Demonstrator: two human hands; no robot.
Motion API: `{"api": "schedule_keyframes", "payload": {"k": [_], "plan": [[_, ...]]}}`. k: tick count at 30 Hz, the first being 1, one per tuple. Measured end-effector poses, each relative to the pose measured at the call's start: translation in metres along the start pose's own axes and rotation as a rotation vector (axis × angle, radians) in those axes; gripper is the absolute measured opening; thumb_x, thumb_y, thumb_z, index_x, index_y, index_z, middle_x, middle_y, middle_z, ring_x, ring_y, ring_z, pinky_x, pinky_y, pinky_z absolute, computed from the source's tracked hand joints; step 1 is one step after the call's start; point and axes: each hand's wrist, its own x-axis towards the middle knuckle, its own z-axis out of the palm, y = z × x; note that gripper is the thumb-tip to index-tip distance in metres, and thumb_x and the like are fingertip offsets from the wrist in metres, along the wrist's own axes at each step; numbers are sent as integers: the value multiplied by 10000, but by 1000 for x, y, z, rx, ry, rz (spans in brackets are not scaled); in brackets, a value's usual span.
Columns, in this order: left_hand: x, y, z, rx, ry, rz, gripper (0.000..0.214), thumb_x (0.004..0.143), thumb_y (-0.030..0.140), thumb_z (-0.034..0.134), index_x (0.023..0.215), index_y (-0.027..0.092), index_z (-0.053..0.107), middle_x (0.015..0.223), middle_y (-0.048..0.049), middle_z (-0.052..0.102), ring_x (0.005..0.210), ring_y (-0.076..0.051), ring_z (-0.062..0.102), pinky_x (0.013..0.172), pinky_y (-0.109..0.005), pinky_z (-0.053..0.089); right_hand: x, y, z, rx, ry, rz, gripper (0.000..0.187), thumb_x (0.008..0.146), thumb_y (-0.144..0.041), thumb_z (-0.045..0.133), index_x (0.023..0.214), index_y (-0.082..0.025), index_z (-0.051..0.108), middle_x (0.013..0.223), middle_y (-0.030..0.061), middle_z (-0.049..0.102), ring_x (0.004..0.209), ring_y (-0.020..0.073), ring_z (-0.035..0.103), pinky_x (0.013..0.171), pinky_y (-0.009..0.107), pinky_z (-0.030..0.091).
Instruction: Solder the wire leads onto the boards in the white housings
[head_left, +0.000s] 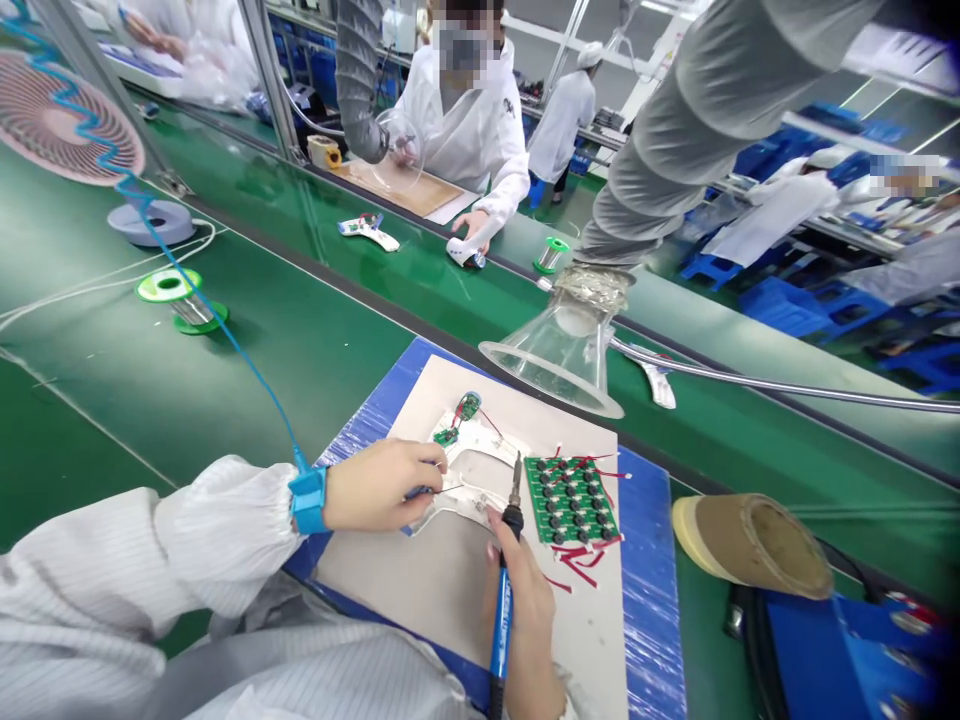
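At the left of the frame, a spool of solder wire (184, 300) stands on the green bench mat (300, 340). Lower left, the person's left hand (375, 487), a blue wrist strap (309, 500) around its wrist, pinches a fine lead (442, 488) with its fingers together. Just above, two small green circuit boards (469, 405) lie at the top of a white card (450, 590), with thin red wire at them. At centre, the right hand (521, 620) closes firmly around a blue soldering iron (501, 630), its tip just beside a green circuit panel (570, 500). Red leads (577, 570) already trail from that panel; how many joints remain cannot be told. Further right, a clear funnel (562, 350) hangs above the bench.
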Motion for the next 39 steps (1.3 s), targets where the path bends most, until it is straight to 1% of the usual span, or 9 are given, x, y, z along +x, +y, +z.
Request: {"api": "schedule_keyframes", "payload": {"k": [3,5,9,16,21,28,33,36,39], "plan": [[3,-6,4,-59,132,73,171,881,106,532,851,182,683,1045,-54,727,1110,-246,624,981,-373,488,1,0,2,2,38,-5,296,928,-109,455,1099,-201,679,1065,47,725,837,129,719,679,181,543],[6,-9,3,-138,187,134,174,914,127,516,875,179,678,970,-56,743,1139,-246,604,1031,-394,454,1,1,3,16,46,-13,297,926,-111,461,1105,-205,678,1060,45,725,827,126,719,673,175,539],[11,-9,-4,-228,172,113,204,949,176,459,845,166,634,841,-67,714,840,-181,654,868,-319,505,0,1,2,48,9,7,312,936,-125,433,1124,-211,667,1063,41,724,824,128,719,683,185,543],[15,-13,-20,20,-29,-83,188,873,156,519,732,163,643,652,-22,656,607,-139,593,604,-222,410,-4,4,3,82,-30,-31,358,920,-81,421,1156,-227,647,1077,43,712,820,122,708,681,184,544],[23,-18,-30,-254,-119,-240,165,764,179,697,609,142,655,533,27,640,492,-69,548,511,-148,378,-6,7,2,89,-77,-36,364,929,-90,410,1176,-234,635,1104,37,697,800,119,701,652,186,540],[30,-8,10,-456,-159,-474,98,713,178,753,637,121,727,519,21,646,471,-66,538,459,-134,377,-2,3,-1,110,-41,-52,345,934,-111,464,1212,-239,624,1152,29,694,926,134,706,771,199,552],[28,1,27,-518,-29,-496,63,732,154,739,752,142,798,612,-13,729,565,-99,629,524,-142,436,-2,5,-4,115,-91,-44,293,960,-187,474,1222,-205,601,1174,49,687,1035,160,682,844,248,556],[27,2,32,-620,3,-523,158,746,168,740,885,133,807,693,-45,763,620,-125,661,577,-164,477,1,7,-7,99,-82,-90,275,949,-178,498,1205,-174,597,1142,62,700,995,157,693,838,244,554],[27,2,39,-600,30,-500,132,763,167,726,852,117,811,702,-70,760,637,-131,654,598,-175,475,7,5,-13,143,-20,-100,216,922,-172,547,1122,-169,628,1041,49,736,893,152,715,803,234,557]]}}
